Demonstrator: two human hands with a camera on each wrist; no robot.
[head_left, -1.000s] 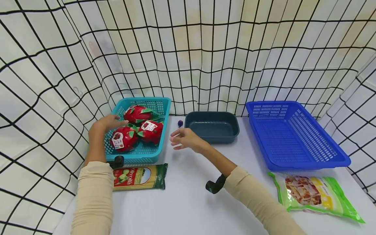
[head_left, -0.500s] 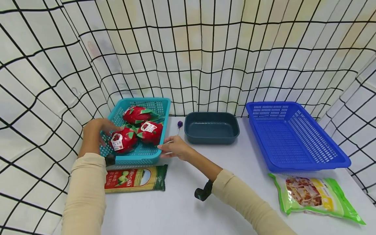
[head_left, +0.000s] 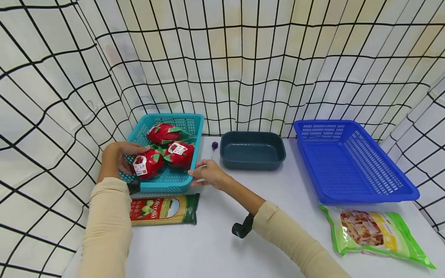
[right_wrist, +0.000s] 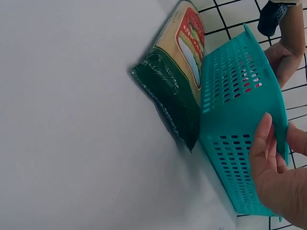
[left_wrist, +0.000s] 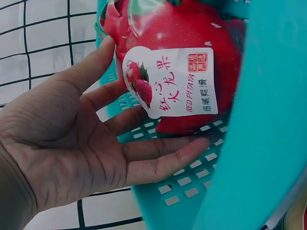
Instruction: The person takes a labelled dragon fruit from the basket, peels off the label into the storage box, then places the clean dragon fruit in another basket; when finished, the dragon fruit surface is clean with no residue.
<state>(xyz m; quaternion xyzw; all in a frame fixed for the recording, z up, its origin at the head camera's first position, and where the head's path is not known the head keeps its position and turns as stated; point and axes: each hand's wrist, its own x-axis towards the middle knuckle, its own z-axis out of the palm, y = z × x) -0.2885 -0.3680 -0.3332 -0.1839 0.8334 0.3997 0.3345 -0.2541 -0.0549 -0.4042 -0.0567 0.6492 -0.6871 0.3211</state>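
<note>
Our left hand (head_left: 124, 150) loosely cupped a dragon fruit (head_left: 152, 164) at seven o'clock in the turquoise basket (head_left: 160, 188), seemingly to support it; our right hand (head_left: 210, 175) pinched the rim (head_left: 198, 143) at four o'clock, probably for steadiness. Only the left wrist view let us read RED PITAYA on the label (left_wrist: 175, 86).

White table (head_left: 208, 243); on it: turq. basket (head_left: 158, 188) at back L, pasta pkt (head_left: 165, 209) just in front, lollipop (head_left: 214, 145) betw. that basket & dk. box (head_left: 253, 165), blue basket (head_left: 333, 166) at R, green-edged food bag (head_left: 372, 231) in front.
</note>
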